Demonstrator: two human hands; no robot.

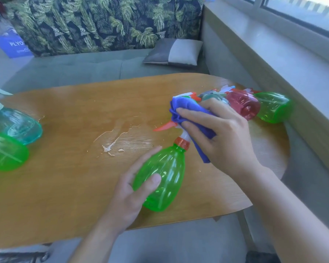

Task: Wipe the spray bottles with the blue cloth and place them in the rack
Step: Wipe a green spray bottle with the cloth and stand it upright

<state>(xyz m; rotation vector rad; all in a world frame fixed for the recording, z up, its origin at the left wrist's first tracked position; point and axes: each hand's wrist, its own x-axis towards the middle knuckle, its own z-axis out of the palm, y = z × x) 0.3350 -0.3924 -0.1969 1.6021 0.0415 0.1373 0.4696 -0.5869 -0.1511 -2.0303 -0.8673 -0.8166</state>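
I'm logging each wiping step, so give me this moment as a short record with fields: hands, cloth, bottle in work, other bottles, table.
left hand: grips the body of the green bottle
right hand: holds the blue cloth bunched round that bottle's spray head
bottle in work: tilted, orange collar and trigger, base toward the person
other bottles: red bottle and green one lying at right; teal bottle and green one at left
table: wooden, wet streaks near the middle
rack: not in view

A wooden worktop (65, 177) with rounded corners fills the middle, and a small white spill (110, 145) lies near its centre. At 12 o'clock is a grey-green sofa (74, 67) with a leaf-pattern back (103, 23). At 1 o'clock a grey and white cushion (174, 52) rests on it. At 10 o'clock stands a blue bag (12, 44).
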